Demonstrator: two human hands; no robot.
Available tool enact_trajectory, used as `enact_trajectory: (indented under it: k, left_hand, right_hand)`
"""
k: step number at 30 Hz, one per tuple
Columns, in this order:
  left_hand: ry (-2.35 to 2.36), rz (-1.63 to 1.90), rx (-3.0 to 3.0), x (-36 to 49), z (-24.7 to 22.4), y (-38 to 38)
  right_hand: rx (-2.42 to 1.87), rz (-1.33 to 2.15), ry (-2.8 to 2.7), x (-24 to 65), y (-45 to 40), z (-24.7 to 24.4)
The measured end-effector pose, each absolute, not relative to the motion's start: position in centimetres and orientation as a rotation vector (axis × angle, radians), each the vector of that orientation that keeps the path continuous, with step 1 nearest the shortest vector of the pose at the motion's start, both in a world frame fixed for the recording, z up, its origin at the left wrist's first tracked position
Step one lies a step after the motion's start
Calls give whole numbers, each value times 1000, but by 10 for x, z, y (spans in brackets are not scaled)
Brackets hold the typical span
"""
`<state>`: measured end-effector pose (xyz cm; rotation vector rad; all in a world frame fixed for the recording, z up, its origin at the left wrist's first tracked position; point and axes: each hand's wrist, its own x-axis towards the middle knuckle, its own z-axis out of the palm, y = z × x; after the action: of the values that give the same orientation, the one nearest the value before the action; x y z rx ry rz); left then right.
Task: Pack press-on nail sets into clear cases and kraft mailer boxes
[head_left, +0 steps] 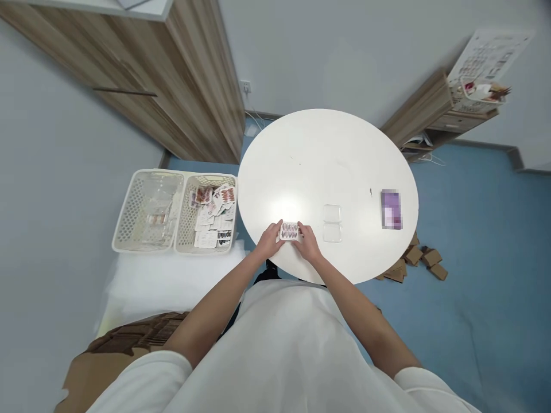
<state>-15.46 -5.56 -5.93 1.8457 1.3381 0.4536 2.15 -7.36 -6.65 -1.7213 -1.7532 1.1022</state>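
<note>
Between my two hands is a small white card of press-on nails (289,231), with two rows of pinkish, pointed nails facing up. My left hand (269,241) grips the card's left edge between thumb and fingers. On the opposite edge, my right hand (307,243) pinches it the same way. The card is held over the near side of the round white table (327,155). Just right of my right hand, a clear plastic case (332,223) lies opened flat, its two halves one behind the other.
A purple box-like item (391,209), pixelated, lies at the table's right. Left of the table stand two white baskets, one with clear cases (157,198), one with nail cards (210,221). Small brown cardboard boxes (430,258) lie on the floor at right. A wooden cabinet (202,86) stands behind left.
</note>
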Motion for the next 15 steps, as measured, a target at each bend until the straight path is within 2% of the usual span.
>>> enact_trajectory:
  k: [7, 15]
  left_hand:
    - [1260, 434, 1922, -72, -48, -61]
    - [1451, 117, 1974, -10, -51, -53]
  right_hand:
    - [-1749, 993, -1846, 121, -91, -52]
    - [-1774, 991, -1982, 183, -78, -68]
